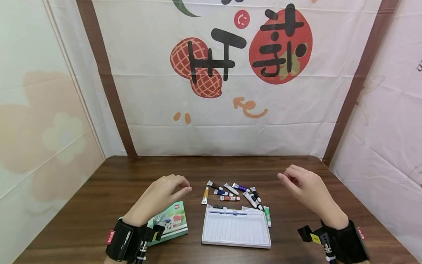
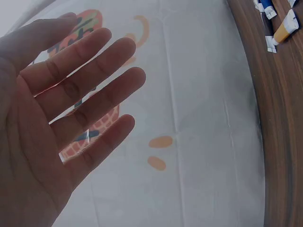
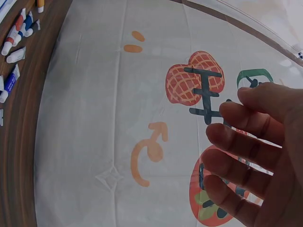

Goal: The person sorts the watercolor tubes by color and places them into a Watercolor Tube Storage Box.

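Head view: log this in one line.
left hand: empty; right hand: empty; tubes: loose, mostly beyond white tray; green box: left of tray

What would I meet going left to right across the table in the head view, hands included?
Left hand → yellow tube → red tube → green tube → right hand. Left out for overlap: green box, white tray, remaining tubes.

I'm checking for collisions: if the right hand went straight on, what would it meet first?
Probably the white printed cloth behind the table; the right hand seems raised, with nothing nearer in line, though depth is unclear.
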The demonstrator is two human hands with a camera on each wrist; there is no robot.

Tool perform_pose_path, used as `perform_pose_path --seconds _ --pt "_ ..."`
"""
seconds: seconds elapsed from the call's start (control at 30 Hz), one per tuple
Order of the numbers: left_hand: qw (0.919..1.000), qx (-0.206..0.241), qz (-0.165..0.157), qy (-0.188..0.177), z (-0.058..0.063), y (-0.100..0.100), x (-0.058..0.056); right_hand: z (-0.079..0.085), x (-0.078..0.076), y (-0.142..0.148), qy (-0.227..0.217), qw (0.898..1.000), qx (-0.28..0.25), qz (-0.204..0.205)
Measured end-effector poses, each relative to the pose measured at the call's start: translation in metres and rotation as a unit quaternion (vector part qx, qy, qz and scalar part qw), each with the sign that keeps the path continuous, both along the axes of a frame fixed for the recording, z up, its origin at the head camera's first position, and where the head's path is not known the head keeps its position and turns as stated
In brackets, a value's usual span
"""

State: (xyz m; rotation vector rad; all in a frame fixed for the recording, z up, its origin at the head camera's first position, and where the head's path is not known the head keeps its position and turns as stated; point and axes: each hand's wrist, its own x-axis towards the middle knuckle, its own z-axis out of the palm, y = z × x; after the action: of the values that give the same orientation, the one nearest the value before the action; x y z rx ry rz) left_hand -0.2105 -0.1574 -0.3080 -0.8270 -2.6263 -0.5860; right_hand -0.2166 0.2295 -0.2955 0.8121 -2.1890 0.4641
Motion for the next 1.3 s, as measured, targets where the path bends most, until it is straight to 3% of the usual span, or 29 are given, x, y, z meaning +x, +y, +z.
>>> perform_pose_path --seconds 0.17,0.23,0.3,0.37,0.43,0.53,0.63,0.73,0.8,0.93,1.03,1.3 --pt "0.9999 0.005 0.011 -0.002 0.001 -0.003 0.002 -0.001 0.001 0.0 -0.02 1.0 -0.002 0.014" --pt "0.9996 0.006 0.026 0.011 0.0 -0.004 0.002 -0.003 -0.001 0.001 -0.051 0.999 0.005 0.018" --pt "0.9984 0.005 0.046 0.033 -0.001 -0.005 0.001 -0.006 -0.004 0.002 -0.11 0.994 0.02 0.013" --pt "0.9966 0.003 0.066 0.049 -0.004 -0.004 -0.002 -0.009 -0.006 0.004 -0.191 0.981 0.045 0.0" --pt "0.995 0.01 0.08 0.059 -0.007 -0.002 -0.005 -0.014 -0.008 0.005 -0.265 0.961 0.076 -0.019" --pt "0.9942 0.027 0.086 0.06 -0.013 0.003 -0.008 -0.023 -0.011 0.006 -0.324 0.94 0.101 -0.035" --pt "0.9949 0.013 0.082 0.057 -0.021 0.006 -0.004 -0.034 -0.01 0.005 -0.304 0.947 0.098 -0.043" --pt "0.9953 -0.037 0.081 0.037 -0.033 0.005 0.005 -0.046 -0.007 0.007 -0.247 0.963 0.097 -0.049" --pt "0.9939 -0.071 0.082 0.02 -0.04 0.003 0.01 -0.054 -0.003 0.01 -0.222 0.968 0.106 -0.049" --pt "0.9915 -0.104 0.078 -0.007 -0.053 -0.004 0.02 -0.073 0.008 0.017 -0.234 0.962 0.128 -0.059" --pt "0.9899 -0.119 0.077 0.001 -0.059 -0.007 0.02 -0.082 0.012 0.019 -0.248 0.958 0.13 -0.069" --pt "0.9882 -0.126 0.086 -0.006 -0.068 -0.01 0.023 -0.086 0.016 0.02 -0.261 0.954 0.126 -0.072"
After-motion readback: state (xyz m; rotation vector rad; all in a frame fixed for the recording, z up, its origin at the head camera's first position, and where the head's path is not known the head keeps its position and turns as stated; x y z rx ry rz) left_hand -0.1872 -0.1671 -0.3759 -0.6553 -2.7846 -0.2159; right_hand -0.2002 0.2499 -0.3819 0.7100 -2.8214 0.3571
